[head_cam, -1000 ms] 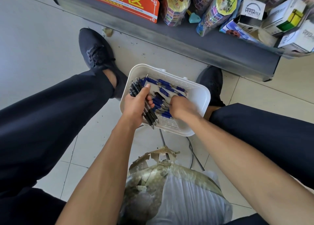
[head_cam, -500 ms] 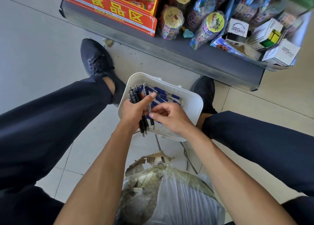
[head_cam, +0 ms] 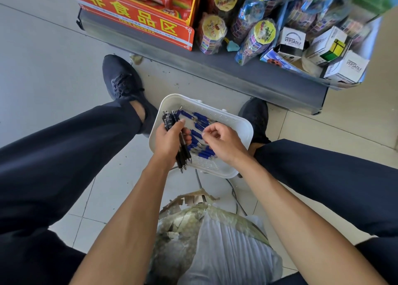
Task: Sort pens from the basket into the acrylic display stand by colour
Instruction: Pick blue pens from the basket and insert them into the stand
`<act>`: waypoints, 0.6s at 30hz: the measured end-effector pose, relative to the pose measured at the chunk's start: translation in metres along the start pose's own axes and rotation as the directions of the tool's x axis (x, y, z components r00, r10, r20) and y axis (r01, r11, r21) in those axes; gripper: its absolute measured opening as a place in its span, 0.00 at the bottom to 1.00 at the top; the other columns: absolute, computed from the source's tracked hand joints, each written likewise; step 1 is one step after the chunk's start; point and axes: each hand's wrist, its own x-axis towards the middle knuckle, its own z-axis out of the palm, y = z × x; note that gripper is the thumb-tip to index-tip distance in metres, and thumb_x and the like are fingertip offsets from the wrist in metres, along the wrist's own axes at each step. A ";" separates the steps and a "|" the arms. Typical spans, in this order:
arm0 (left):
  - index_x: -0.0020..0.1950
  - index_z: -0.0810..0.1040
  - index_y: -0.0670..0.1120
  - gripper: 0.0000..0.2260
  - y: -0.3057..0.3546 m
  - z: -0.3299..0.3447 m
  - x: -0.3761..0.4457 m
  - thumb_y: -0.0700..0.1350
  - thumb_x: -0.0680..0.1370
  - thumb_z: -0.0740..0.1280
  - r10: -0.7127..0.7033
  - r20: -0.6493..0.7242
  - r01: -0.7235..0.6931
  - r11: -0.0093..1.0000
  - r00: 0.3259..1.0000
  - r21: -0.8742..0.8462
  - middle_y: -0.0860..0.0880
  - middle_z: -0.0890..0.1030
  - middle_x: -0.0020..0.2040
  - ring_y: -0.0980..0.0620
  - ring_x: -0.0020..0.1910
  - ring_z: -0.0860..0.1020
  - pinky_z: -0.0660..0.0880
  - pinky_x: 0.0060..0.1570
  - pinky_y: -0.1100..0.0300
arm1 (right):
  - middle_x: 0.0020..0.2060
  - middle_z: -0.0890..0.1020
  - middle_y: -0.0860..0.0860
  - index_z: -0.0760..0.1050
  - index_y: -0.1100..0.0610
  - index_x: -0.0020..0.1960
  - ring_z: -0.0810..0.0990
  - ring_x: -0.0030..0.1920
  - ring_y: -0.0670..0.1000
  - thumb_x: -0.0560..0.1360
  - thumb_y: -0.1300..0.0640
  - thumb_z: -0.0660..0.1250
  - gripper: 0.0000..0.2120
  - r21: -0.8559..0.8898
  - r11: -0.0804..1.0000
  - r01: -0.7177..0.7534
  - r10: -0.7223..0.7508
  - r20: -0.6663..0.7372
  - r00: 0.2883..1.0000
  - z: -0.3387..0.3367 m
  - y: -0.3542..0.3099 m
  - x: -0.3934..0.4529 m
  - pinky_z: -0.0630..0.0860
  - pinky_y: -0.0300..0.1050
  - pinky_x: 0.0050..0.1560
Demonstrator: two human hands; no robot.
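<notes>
A white slotted basket (head_cam: 237, 121) stands on the floor tiles between my feet. Several blue pens (head_cam: 200, 117) lie loose in it. My left hand (head_cam: 168, 140) grips a bundle of black pens (head_cam: 183, 153) over the basket's left side, tips pointing down towards me. My right hand (head_cam: 226, 144) hovers over the blue pens with its fingers loosely curled, and I see nothing in it. No acrylic display stand is in view.
A low grey shelf (head_cam: 247, 77) runs across the far side with a red signed box (head_cam: 137, 19), bagged toys (head_cam: 254, 36) and white cartons (head_cam: 342, 67). My shoes (head_cam: 122, 80) flank the basket. A tape-wrapped bundle (head_cam: 206, 237) sits under my arms, a cable (head_cam: 199, 181) beside it.
My right hand came up out of the basket, brought a black pen to the bundle in my left hand, then drew back to the right. The view has tilted up towards the shelf.
</notes>
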 end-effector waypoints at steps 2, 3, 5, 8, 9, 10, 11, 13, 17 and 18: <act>0.56 0.78 0.36 0.11 0.005 0.004 -0.005 0.44 0.82 0.67 0.047 0.006 -0.047 0.999 0.999 0.023 0.47 0.82 0.32 0.51 0.31 0.82 0.81 0.35 0.59 | 0.46 0.82 0.47 0.78 0.50 0.54 0.82 0.49 0.45 0.80 0.50 0.66 0.07 -0.003 1.000 0.011 -0.011 -0.003 1.000 -0.005 -0.003 -0.004 0.80 0.42 0.51; 0.57 0.77 0.34 0.13 0.008 0.005 -0.008 0.45 0.82 0.66 0.067 0.020 -0.067 0.998 0.998 0.020 0.46 0.82 0.33 0.50 0.31 0.82 0.82 0.35 0.57 | 0.46 0.82 0.47 0.78 0.50 0.55 0.81 0.48 0.45 0.80 0.50 0.66 0.06 -0.003 1.000 0.020 -0.020 -0.009 1.000 -0.008 -0.006 -0.005 0.78 0.40 0.49; 0.59 0.75 0.33 0.14 0.017 0.009 -0.013 0.44 0.83 0.66 0.098 0.053 -0.099 0.995 0.994 0.003 0.44 0.82 0.33 0.46 0.32 0.82 0.83 0.37 0.52 | 0.46 0.82 0.45 0.79 0.49 0.55 0.81 0.48 0.43 0.79 0.51 0.66 0.06 -0.005 0.999 0.043 -0.043 -0.026 0.999 -0.012 -0.012 -0.008 0.76 0.38 0.48; 0.56 0.75 0.37 0.09 0.031 0.012 -0.024 0.44 0.83 0.66 0.160 0.080 -0.161 0.987 0.984 -0.005 0.43 0.82 0.34 0.45 0.32 0.82 0.83 0.38 0.51 | 0.46 0.82 0.42 0.79 0.47 0.53 0.80 0.48 0.42 0.79 0.51 0.67 0.04 -0.027 0.996 0.087 -0.088 -0.056 0.994 -0.019 -0.023 -0.014 0.76 0.38 0.48; 0.55 0.74 0.39 0.08 0.035 0.013 -0.027 0.43 0.83 0.65 0.182 0.087 -0.181 0.983 0.979 -0.012 0.44 0.82 0.33 0.45 0.32 0.82 0.83 0.37 0.51 | 0.45 0.82 0.42 0.78 0.47 0.53 0.80 0.48 0.42 0.79 0.51 0.67 0.04 -0.035 0.994 0.101 -0.103 -0.064 0.993 -0.022 -0.027 -0.017 0.77 0.38 0.49; 0.54 0.75 0.39 0.07 0.039 0.013 -0.030 0.43 0.83 0.65 0.201 0.092 -0.200 0.980 0.975 -0.022 0.44 0.82 0.33 0.45 0.32 0.82 0.82 0.37 0.51 | 0.45 0.82 0.43 0.78 0.47 0.53 0.81 0.48 0.43 0.79 0.51 0.66 0.04 -0.041 0.993 0.114 -0.116 -0.071 0.991 -0.025 -0.031 -0.019 0.78 0.39 0.49; 0.54 0.75 0.38 0.07 0.043 0.014 -0.034 0.43 0.83 0.65 0.216 0.098 -0.214 0.976 0.972 -0.027 0.44 0.83 0.33 0.45 0.32 0.82 0.83 0.37 0.51 | 0.45 0.82 0.43 0.79 0.47 0.53 0.81 0.47 0.43 0.79 0.51 0.66 0.05 -0.044 0.991 0.125 -0.128 -0.082 0.988 -0.028 -0.035 -0.022 0.78 0.40 0.48; 0.55 0.75 0.37 0.09 0.051 0.016 -0.041 0.43 0.83 0.65 0.239 0.117 -0.237 0.971 0.964 -0.027 0.44 0.83 0.33 0.44 0.32 0.82 0.83 0.40 0.49 | 0.45 0.83 0.44 0.79 0.47 0.54 0.81 0.46 0.44 0.79 0.51 0.66 0.06 -0.047 0.987 0.154 -0.159 -0.122 0.980 -0.035 -0.042 -0.026 0.76 0.39 0.46; 0.51 0.73 0.42 0.06 0.067 0.023 -0.059 0.44 0.83 0.66 0.305 0.167 -0.306 0.952 0.937 -0.022 0.45 0.83 0.33 0.45 0.30 0.81 0.82 0.41 0.46 | 0.45 0.82 0.44 0.80 0.48 0.55 0.82 0.46 0.44 0.79 0.52 0.66 0.07 -0.033 0.977 0.209 -0.211 -0.188 0.959 -0.053 -0.057 -0.037 0.78 0.41 0.48; 0.50 0.73 0.43 0.06 0.071 0.025 -0.063 0.44 0.83 0.66 0.320 0.179 -0.322 0.947 0.930 -0.018 0.44 0.83 0.34 0.45 0.30 0.81 0.82 0.41 0.45 | 0.44 0.82 0.43 0.80 0.47 0.54 0.82 0.46 0.44 0.79 0.52 0.66 0.06 -0.035 0.973 0.227 -0.229 -0.202 0.952 -0.058 -0.061 -0.040 0.79 0.42 0.49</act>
